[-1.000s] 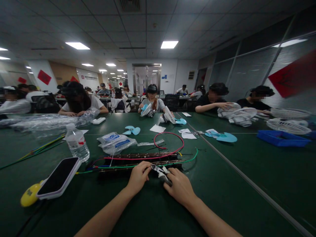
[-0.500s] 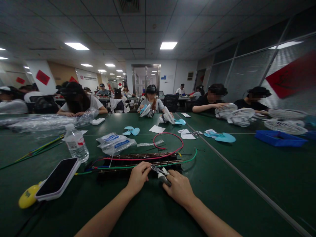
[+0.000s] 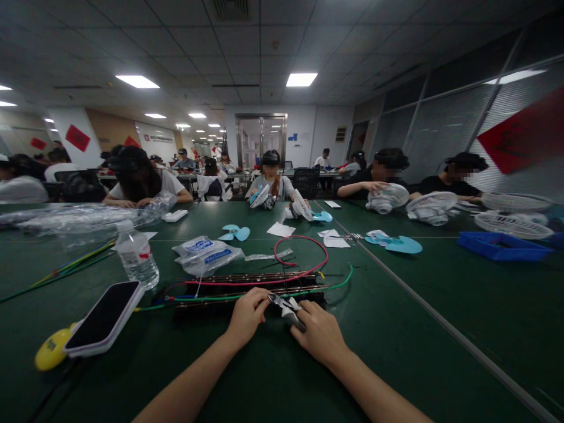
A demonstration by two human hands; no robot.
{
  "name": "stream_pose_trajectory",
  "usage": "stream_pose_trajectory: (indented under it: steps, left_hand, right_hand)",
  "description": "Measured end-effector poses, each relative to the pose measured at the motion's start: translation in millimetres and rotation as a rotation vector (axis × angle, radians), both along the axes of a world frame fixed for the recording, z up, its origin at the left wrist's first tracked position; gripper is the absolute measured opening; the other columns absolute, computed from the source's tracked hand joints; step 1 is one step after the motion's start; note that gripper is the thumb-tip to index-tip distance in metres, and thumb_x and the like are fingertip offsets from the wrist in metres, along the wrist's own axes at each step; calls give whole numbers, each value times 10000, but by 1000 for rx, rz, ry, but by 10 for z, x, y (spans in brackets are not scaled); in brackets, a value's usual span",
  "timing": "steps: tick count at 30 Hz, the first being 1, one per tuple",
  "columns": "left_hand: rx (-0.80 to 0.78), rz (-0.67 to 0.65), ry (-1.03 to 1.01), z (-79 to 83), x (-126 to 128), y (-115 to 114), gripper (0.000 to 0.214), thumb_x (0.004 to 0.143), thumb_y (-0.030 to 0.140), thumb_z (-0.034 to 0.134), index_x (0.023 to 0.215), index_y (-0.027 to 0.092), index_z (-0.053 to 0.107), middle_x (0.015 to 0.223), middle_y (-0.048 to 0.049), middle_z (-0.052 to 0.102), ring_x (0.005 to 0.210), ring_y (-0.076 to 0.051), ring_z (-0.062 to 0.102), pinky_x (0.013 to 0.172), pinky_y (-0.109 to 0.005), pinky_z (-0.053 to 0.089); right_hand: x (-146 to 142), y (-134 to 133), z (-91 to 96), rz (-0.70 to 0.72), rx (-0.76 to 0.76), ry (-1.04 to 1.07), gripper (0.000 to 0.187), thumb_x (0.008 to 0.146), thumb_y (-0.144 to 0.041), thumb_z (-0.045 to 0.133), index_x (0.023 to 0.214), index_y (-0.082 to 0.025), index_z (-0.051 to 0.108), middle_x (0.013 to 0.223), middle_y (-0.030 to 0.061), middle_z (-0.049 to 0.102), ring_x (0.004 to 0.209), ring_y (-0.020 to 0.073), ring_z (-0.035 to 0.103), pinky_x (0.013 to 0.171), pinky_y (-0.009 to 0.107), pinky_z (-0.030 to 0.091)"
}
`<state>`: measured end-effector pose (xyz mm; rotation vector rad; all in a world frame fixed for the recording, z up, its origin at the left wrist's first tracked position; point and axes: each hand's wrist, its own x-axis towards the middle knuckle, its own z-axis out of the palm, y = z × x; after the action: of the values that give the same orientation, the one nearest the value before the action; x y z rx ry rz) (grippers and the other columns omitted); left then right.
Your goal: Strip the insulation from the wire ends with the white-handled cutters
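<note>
Pliers (image 3: 291,314) with white and grey handles are gripped in my right hand (image 3: 319,332), their metal jaws pointing up and left. My left hand (image 3: 247,317) is closed in a pinch close to the jaw tips; whatever lies between its fingers is too small to make out. Just beyond both hands lies a black strip assembly (image 3: 207,308) with copper-coloured rods. Along it run a green wire (image 3: 339,286) and a red wire (image 3: 326,252), which curls into a loop at the back.
Left of the hands are a phone (image 3: 106,317), a yellow object (image 3: 51,349), a water bottle (image 3: 136,255) and a plastic bag (image 3: 207,255). Farther off lie blue fan blades (image 3: 235,233) and a blue tray (image 3: 502,245). Several people sit around the table (image 3: 396,352).
My hands and the pliers stay almost in place. At the right, a co-worker's hand has shifted left with a white fan part, away from the other one beside it.
</note>
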<state>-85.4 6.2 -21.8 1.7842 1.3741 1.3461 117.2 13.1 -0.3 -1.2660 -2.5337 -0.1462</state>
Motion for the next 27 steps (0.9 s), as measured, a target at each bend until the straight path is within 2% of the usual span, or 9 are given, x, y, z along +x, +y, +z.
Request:
stream_pose_trajectory:
  steps: [5, 11, 18, 27]
  left_hand:
    - [12, 6, 21, 10, -1, -3, 240, 864, 301, 471, 852, 168, 670, 1021, -61, 617, 427, -50, 516, 419, -193, 437]
    - [41, 24, 67, 16, 0, -14, 212, 871, 269, 465, 853, 175, 654, 1004, -46, 615, 432, -47, 519, 441, -191, 439]
    - [34, 6, 51, 5, -9, -12, 217, 874, 271, 458, 873, 166, 648, 1028, -57, 607, 431, -44, 520, 436, -192, 442]
    - [34, 1, 26, -17, -12, 0, 231, 874, 279, 455, 890, 163, 655, 1024, -60, 611, 427, -44, 516, 421, -190, 438]
  right_hand:
    - [-7, -42, 40, -37, -34, -15, 189, 790, -306, 488, 834, -208, 644, 980, 59, 617, 863, 184, 556, 697, 261, 416]
    - [24, -72, 78, -56, -67, 23, 186, 791, -306, 474, 801, -211, 633, 958, 50, 603, 845, 171, 552, 690, 253, 404]
    - [34, -44, 52, 4, -10, 62, 186, 746, -280, 533, 890, -202, 621, 1113, 68, 543, 974, 202, 490, 846, 311, 375]
    - [25, -6, 1, 8, -48, 37, 188, 755, -277, 521, 887, -198, 629, 1096, 75, 567, 939, 201, 512, 822, 302, 388]
